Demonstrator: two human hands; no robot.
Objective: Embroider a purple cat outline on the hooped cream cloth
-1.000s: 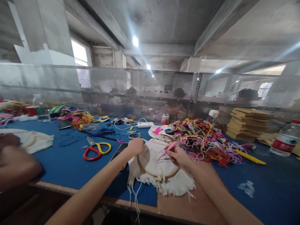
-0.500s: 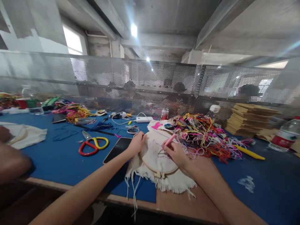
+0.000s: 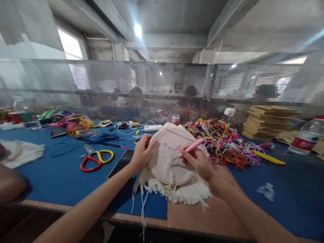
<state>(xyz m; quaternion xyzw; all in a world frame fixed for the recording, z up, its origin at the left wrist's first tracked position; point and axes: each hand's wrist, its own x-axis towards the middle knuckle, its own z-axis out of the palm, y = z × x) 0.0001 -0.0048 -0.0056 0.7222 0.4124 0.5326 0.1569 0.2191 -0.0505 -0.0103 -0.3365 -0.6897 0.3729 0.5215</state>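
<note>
On the blue felt-covered table [image 3: 63, 172], under concrete beams, your left hand [image 3: 141, 153] grips the tilted round wooden embroidery hoop [image 3: 169, 157]; your right hand [image 3: 197, 160] pinches a pink punch needle [image 3: 191, 147] against its cloth.

Cream fringed cloth [image 3: 177, 194] with purple stitching, pink pen [image 3: 191, 147], blue table cover [image 3: 63, 172], red-and-yellow scissors [image 3: 95, 158]

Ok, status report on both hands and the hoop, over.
Left hand gripping embroidery hoop at its left edge, hoop tilted up. Right hand holds pink punch needle, tip on cloth. Nothing between them.
</note>
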